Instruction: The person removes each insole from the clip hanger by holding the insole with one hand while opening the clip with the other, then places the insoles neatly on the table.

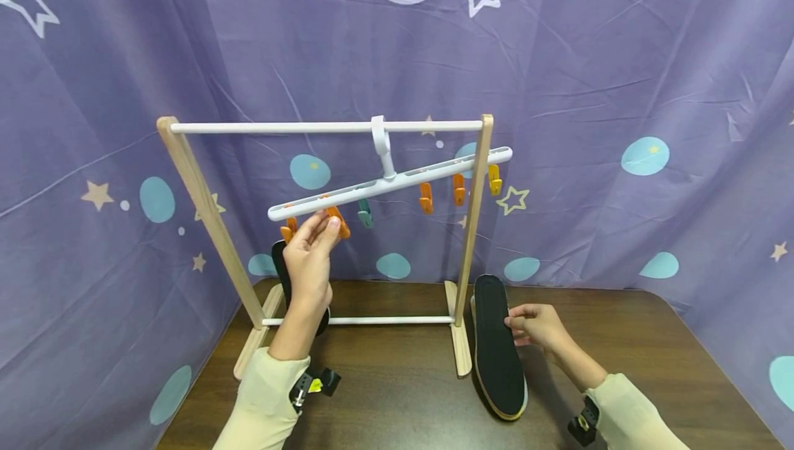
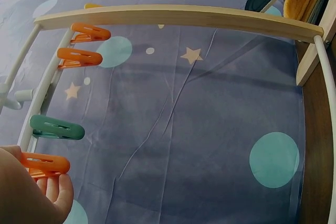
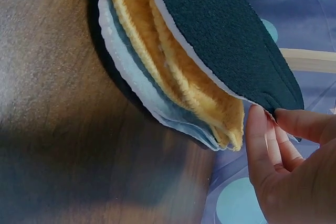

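Note:
My left hand (image 1: 308, 257) pinches an orange clip (image 1: 338, 222) near the low left end of a white clip hanger (image 1: 403, 180). The hanger hangs tilted by its hook from the top bar of a wooden rack. With thumb and fingers, my right hand (image 1: 538, 328) pinches the edge of a black insole (image 1: 496, 346), the top one of a stack on the table. Its near edge is lifted off the fuzzy yellow insoles (image 3: 184, 82) beneath, with a light blue one (image 3: 131, 72) lower down. Another black insole (image 1: 282, 267) shows below the leftmost orange clip (image 1: 288, 228), partly hidden by my left arm.
A green clip (image 1: 365, 214), two orange clips (image 1: 426, 198) and a yellow clip (image 1: 494, 180) hang along the hanger. The rack's wooden right post (image 1: 473, 229) stands between the hanger's middle and the stack. A purple patterned curtain (image 1: 595, 91) backs the brown table (image 1: 397, 381).

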Demonstrator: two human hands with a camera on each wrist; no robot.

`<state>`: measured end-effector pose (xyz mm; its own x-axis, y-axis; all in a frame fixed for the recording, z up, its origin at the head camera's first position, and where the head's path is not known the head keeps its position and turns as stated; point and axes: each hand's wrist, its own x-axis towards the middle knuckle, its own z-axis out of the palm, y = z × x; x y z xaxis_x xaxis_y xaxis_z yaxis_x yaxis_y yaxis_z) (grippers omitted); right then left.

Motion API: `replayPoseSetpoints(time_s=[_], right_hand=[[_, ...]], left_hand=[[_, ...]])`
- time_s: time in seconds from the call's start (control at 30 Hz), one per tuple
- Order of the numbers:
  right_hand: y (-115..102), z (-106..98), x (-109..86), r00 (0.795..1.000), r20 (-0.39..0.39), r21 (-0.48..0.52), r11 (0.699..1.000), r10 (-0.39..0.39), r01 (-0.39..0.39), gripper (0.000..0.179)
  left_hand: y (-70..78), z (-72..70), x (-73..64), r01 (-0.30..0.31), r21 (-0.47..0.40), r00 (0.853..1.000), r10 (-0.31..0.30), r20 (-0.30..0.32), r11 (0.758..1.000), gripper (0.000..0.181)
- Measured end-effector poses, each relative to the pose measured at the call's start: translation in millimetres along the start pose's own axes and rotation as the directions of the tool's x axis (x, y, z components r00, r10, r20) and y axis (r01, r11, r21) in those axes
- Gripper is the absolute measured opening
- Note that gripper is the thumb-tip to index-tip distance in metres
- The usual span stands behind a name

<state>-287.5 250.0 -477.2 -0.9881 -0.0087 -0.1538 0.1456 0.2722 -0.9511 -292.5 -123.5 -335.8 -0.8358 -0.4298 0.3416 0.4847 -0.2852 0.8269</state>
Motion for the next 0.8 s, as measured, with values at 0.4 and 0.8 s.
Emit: replayPoseSetpoints(time_s=[0.4, 0.8], right_hand=[[5, 4, 4.3, 1.0, -0.022, -0.06, 0.998, -0.009, 0.007, 0.018], [4, 10, 5.0, 0.997, -0.065, -0.133, 0.991, -0.028, 0.02, 0.013]], left_hand=[[0.5, 0.4, 0.0, -0.001, -0.009, 1.0, 0.001, 0.0, 1.0, 0.036], [-1.7, -0.6, 0.7, -0.006, -0.001, 1.0, 0.006, 0.007, 1.0, 0.037]])
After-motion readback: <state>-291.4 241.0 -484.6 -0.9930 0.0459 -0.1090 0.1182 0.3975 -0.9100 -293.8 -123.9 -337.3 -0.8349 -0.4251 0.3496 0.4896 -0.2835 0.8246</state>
